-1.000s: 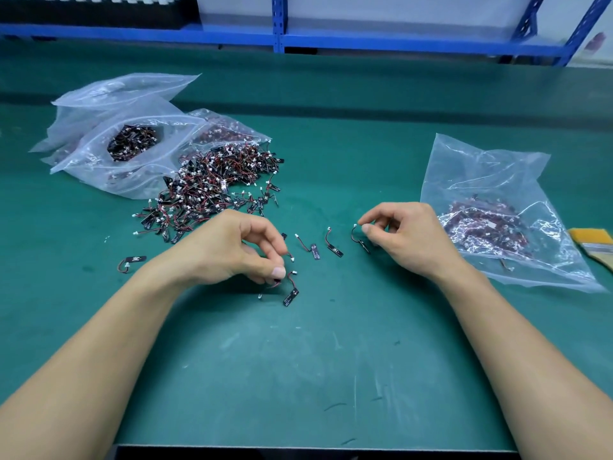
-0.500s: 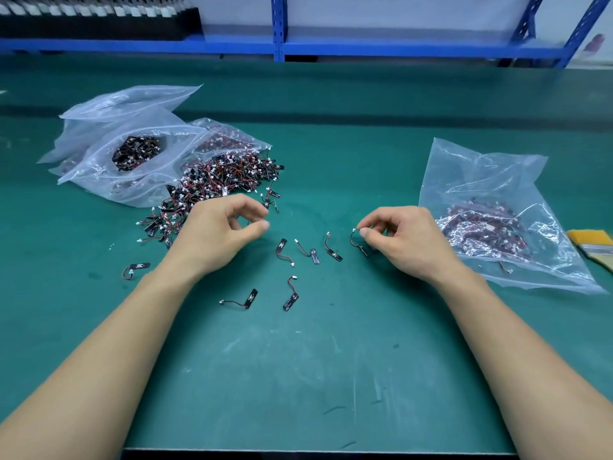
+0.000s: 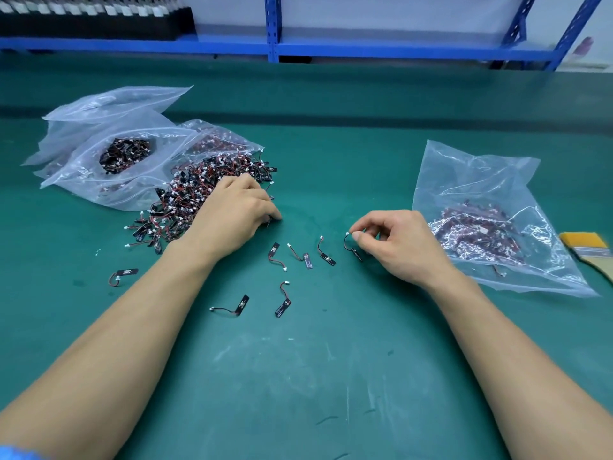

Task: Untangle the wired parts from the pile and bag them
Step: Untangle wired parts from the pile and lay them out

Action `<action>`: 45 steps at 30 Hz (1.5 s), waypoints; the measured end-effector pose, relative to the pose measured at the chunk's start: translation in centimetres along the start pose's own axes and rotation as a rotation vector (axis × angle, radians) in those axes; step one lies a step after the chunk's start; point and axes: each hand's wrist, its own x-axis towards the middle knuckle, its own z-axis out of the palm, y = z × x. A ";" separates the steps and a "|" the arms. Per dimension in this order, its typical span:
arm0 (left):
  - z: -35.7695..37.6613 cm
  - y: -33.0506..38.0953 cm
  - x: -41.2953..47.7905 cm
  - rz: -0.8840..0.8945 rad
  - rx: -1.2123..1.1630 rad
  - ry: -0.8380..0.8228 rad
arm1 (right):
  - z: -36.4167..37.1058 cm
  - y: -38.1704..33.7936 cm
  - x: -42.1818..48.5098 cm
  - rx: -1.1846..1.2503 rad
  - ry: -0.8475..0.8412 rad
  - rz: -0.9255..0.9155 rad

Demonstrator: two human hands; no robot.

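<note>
A tangled pile of small wired parts (image 3: 185,200), black strips with red and black leads and white plugs, lies at the left of the green table. My left hand (image 3: 232,214) rests on the pile's right edge with fingers curled down into it; whether it holds a part is hidden. My right hand (image 3: 398,240) pinches the wire of one part (image 3: 352,249) just above the mat. Several separated parts (image 3: 310,255) lie between and in front of my hands. A clear bag (image 3: 471,180) with parts inside lies to the right.
Clear zip bags (image 3: 109,154) holding more parts lie behind the pile at the left. A brush with a yellow handle (image 3: 583,247) sits at the right edge. One stray part (image 3: 122,275) lies left of my forearm. A blue shelf frame (image 3: 272,51) runs along the back.
My left hand let go of a part near the front, which now lies on the mat, and moved up and back onto the pile. My right hand stayed put, still pinching its part.
</note>
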 end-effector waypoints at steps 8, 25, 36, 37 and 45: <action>-0.4 0.1 -0.3 -0.030 -0.105 0.133 | 0.0 -0.2 -0.1 0.029 0.007 -0.003; -3.2 8.5 -1.7 0.185 -0.622 -0.348 | -0.3 -0.2 0.0 0.013 0.034 -0.023; -1.6 0.8 -1.5 -0.322 -0.151 0.073 | -0.2 -0.4 -0.1 0.013 0.030 -0.015; -1.2 0.2 -1.5 -0.341 -0.094 0.018 | -0.2 -0.4 -0.1 0.009 0.030 -0.014; 0.3 -0.4 -0.7 -0.335 0.004 -0.056 | -0.1 -0.2 0.0 0.012 0.027 -0.010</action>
